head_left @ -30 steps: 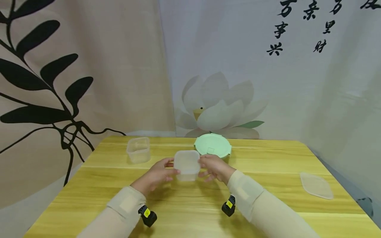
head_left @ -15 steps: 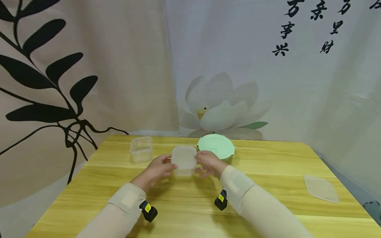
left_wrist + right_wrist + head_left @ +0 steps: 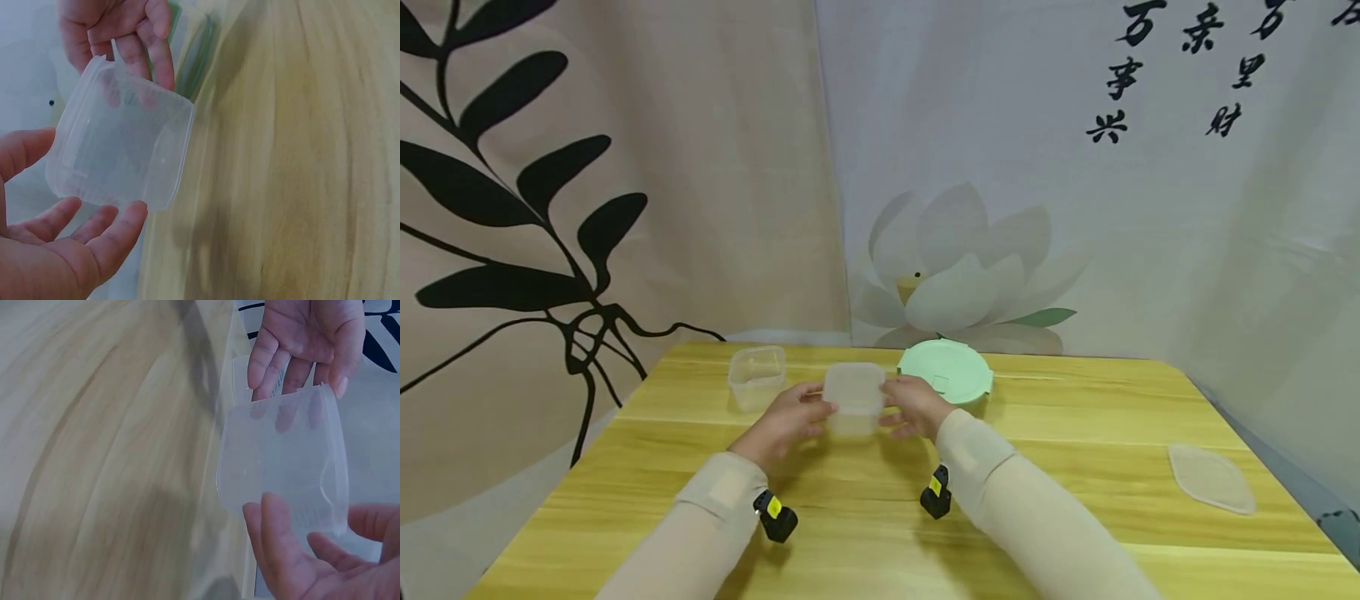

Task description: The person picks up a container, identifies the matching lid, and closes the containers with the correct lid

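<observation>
Both hands hold a clear plastic food container (image 3: 854,400) with a frosted lid, raised over the table with its lid tilted toward the head camera. My left hand (image 3: 786,423) grips its left side, thumb near the lid's edge and fingers along the wall. On the opposite side my right hand (image 3: 916,406) grips it the same way. From the left wrist, the container's see-through wall (image 3: 128,140) shows the other hand's fingers behind it. In the right wrist view the container (image 3: 281,456) lies sideways between both hands.
An open clear container (image 3: 757,377) stands at the back left of the wooden table (image 3: 850,525). A round mint-green lidded box (image 3: 946,371) sits behind my right hand. A loose translucent lid (image 3: 1212,479) lies at the right, and a printed curtain (image 3: 730,167) hangs behind.
Both hands have carried the container left and a little farther from me, closer to the open container. The head view has shifted slightly. The other things on the table stay put.
</observation>
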`<state>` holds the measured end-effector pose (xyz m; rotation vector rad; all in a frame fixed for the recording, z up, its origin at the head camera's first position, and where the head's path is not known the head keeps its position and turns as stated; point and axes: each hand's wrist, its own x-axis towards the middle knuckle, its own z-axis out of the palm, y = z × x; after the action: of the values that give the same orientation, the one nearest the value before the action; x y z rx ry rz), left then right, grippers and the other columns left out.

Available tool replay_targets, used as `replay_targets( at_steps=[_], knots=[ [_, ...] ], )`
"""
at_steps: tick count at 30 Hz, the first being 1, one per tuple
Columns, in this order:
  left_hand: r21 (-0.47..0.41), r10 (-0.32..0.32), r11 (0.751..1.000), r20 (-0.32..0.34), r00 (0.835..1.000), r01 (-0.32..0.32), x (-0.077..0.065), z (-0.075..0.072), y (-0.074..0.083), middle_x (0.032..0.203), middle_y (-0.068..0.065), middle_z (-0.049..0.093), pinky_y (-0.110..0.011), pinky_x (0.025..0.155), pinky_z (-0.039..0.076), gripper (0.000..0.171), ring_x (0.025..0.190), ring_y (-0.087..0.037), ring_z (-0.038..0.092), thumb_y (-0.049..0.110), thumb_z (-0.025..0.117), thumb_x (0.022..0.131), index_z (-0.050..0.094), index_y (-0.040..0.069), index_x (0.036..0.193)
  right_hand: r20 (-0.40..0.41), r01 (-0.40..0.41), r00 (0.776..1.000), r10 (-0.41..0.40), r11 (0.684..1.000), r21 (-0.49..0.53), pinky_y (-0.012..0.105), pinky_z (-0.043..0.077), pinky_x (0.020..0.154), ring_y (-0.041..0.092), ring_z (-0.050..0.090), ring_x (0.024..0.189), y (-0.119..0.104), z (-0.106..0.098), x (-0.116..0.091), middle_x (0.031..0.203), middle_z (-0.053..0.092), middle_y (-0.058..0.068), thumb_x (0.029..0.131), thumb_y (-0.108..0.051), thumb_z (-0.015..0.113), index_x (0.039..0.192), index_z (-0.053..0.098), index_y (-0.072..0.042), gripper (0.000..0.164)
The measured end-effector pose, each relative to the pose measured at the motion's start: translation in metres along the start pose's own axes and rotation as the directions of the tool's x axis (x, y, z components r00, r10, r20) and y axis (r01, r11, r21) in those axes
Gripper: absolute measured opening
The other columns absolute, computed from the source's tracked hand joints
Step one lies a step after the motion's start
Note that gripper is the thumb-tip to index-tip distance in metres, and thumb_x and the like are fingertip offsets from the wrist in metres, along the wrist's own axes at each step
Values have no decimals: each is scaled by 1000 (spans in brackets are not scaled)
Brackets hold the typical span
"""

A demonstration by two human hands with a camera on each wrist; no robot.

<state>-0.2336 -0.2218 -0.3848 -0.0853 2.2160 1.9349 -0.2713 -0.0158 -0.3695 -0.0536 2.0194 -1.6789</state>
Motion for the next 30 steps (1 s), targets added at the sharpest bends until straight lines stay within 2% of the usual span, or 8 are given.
replay_targets(
  at_steps=[8, 16, 30],
  knots=[
    [-47, -10, 999, 17, 1000, 10, 13, -7, -1, 143, -28, 38, -52, 102, 40, 60, 128, -43, 42, 10, 57, 95, 29, -7, 145, -20, -27, 999, 27, 999, 41, 49, 52, 88, 40, 54, 119, -1, 4, 13, 144, 41, 26, 104, -24, 39, 149, 30, -4, 50],
    [-66, -32, 997, -16, 999, 31, 23, -12, -5, 143, -26, 39, -47, 96, 45, 57, 128, -43, 41, 10, 56, 96, 31, -5, 145, -52, -40, 998, 45, 996, 80, 53, 48, 94, 41, 52, 122, -4, 10, 21, 146, 39, 26, 104, -24, 41, 149, 31, -4, 50],
    [-105, -46, 994, -48, 998, 41, 39, -15, -8, 143, -26, 38, -50, 103, 39, 57, 129, -41, 38, 8, 53, 96, 30, -5, 146, -80, -51, 995, 57, 996, 79, 53, 44, 98, 42, 46, 126, -9, 17, 35, 148, 34, 27, 103, -23, 41, 151, 28, -5, 53]
  ],
)
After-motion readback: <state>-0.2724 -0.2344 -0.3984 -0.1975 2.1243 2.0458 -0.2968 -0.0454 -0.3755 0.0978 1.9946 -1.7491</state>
